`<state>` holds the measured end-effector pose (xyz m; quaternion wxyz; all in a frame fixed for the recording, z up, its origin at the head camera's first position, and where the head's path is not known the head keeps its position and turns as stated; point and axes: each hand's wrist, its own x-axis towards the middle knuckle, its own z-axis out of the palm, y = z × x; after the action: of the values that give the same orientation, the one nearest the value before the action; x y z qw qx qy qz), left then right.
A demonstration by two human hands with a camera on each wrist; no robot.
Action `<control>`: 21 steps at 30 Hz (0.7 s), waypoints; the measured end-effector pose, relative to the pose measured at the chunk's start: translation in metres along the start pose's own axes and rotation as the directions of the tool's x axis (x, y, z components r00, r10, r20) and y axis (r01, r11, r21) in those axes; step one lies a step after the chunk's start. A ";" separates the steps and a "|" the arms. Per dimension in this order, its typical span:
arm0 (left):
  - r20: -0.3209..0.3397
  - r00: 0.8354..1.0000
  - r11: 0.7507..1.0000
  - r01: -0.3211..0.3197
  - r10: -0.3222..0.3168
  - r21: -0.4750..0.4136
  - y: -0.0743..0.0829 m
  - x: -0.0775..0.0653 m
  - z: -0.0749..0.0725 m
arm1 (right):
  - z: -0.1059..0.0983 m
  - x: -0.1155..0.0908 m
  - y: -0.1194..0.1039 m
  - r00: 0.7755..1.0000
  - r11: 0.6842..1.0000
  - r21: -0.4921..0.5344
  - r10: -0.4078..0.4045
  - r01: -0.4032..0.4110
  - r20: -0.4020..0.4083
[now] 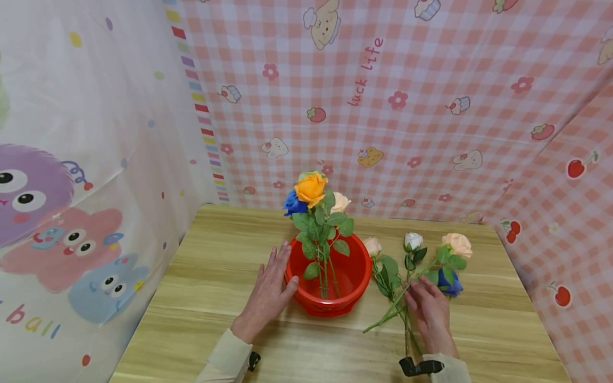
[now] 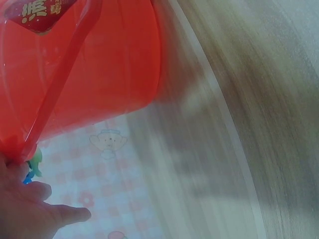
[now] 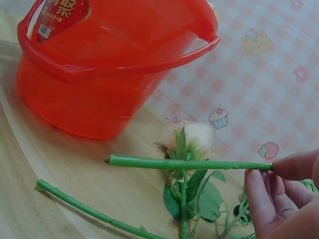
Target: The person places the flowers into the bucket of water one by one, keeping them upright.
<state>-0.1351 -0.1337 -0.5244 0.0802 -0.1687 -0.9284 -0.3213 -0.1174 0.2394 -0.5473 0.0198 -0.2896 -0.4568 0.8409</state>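
A red plastic bucket stands on the table, holding an orange rose, a blue rose and a pale peach rose upright. My left hand rests against the bucket's left rim with its fingers extended. To the right of the bucket, my right hand pinches a rose's green stem between thumb and fingers; the cut end points toward the bucket. Around that hand lie a peach rose, a white rose, a blue rose and a cream rose, their stems crossing.
The wooden table meets a pink checked cloth at the back, and a cartoon-printed white cloth hangs at the left. The bucket's red handle hangs down along its side.
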 end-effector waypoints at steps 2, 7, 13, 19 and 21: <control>-0.002 1.000 1.000 -0.004 0.004 0.002 0.000 0.000 0.000 | 0.001 -0.001 -0.002 1.000 1.000 -0.011 -0.020 0.020 0.001; -0.003 1.000 1.000 -0.007 0.007 0.001 0.000 0.000 0.000 | 0.005 -0.003 -0.007 0.998 0.998 -0.018 -0.062 0.062 -0.013; -0.002 1.000 1.000 -0.006 0.006 0.004 0.000 0.001 0.000 | 0.010 -0.007 -0.012 0.993 0.995 -0.009 -0.103 0.103 -0.051; -0.008 1.000 1.000 -0.015 0.015 0.017 0.000 0.001 -0.001 | 0.018 -0.013 -0.019 0.986 0.986 -0.056 -0.157 0.155 -0.053; -0.006 1.000 0.999 -0.020 0.020 0.029 0.001 0.001 -0.002 | 0.022 -0.014 -0.021 0.981 0.980 -0.080 -0.185 0.180 -0.050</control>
<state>-0.1356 -0.1341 -0.5223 0.0890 -0.1758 -0.9310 -0.3073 -0.1217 0.2311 -0.5149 0.0992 -0.2710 -0.5118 0.8092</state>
